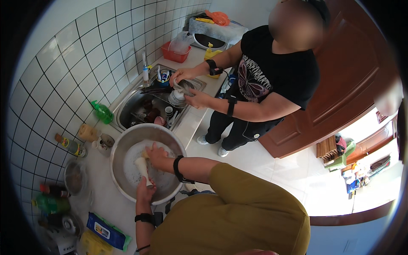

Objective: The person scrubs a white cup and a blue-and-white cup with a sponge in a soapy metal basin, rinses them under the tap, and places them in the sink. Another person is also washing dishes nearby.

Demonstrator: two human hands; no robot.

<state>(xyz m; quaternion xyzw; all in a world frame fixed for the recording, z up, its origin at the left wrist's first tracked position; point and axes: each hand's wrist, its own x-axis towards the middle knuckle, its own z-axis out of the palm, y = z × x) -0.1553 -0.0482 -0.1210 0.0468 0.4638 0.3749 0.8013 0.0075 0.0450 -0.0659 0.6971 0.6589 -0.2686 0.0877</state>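
A large metal basin (116, 165) stands on the counter in front of me, holding cloudy, sudsy water (132, 170). Over the water, my left hand (146, 190) grips the near end of a long white vessel (141, 166), narrow like a bottle or vase. My right hand (158, 156) is at its far end, with a small yellowish pad (145, 154) under the fingers; its material is unclear.
Beyond the basin, a steel sink (127, 110) holds cups and dishes. Another person (264, 73) stands there handling a greyish cloth (183, 87). A green pump bottle (102, 112), glass bottle (70, 145) and wipes pack (108, 231) line the counter's left side.
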